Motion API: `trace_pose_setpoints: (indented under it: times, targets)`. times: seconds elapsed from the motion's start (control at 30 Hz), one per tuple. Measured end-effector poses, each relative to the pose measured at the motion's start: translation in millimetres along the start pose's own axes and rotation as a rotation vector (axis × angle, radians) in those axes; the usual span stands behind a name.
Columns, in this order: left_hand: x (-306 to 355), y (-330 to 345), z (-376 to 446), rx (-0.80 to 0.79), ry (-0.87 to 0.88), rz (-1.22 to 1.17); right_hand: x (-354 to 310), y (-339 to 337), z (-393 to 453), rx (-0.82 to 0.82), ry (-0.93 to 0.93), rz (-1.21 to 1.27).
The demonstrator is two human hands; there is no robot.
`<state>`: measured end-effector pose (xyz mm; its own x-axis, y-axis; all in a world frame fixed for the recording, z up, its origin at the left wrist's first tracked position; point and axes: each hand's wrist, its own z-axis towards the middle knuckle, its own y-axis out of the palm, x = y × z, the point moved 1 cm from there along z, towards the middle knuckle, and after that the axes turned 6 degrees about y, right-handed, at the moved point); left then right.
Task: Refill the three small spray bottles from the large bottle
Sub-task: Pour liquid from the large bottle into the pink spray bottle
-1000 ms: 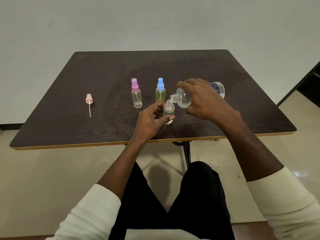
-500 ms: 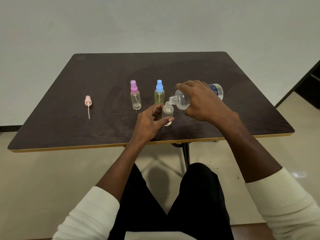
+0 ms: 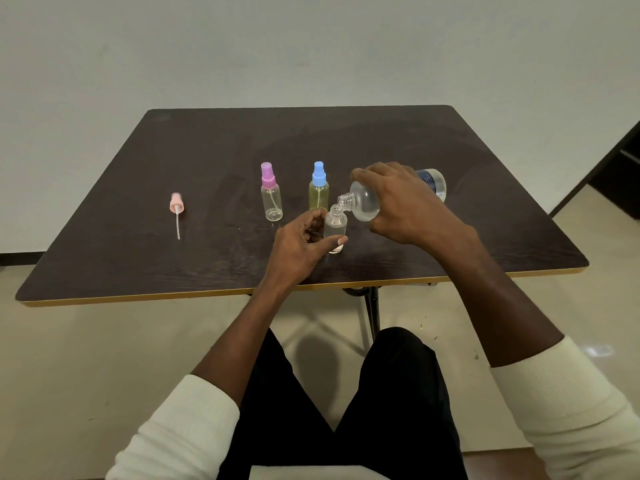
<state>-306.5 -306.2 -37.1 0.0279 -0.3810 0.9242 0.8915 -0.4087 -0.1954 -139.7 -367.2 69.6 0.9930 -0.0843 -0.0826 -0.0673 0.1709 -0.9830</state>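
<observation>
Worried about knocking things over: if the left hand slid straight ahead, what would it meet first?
Probably the blue-capped spray bottle, just behind the open small bottle that the left hand holds; depth is unclear.

Head-worn view, forward and down

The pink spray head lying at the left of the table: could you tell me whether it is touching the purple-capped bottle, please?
Apart. The head view shows bare dark table between the pink spray head and the purple-capped bottle.
</observation>
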Motion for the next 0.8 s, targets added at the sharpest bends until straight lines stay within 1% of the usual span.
trace_pose_setpoints:
  times: [0.8]
  targets:
    - [-2.3, -1.4, 1.9, 0.013, 0.004, 0.006, 1.4, 1.4, 2.4, 0.017, -0.007, 0.004]
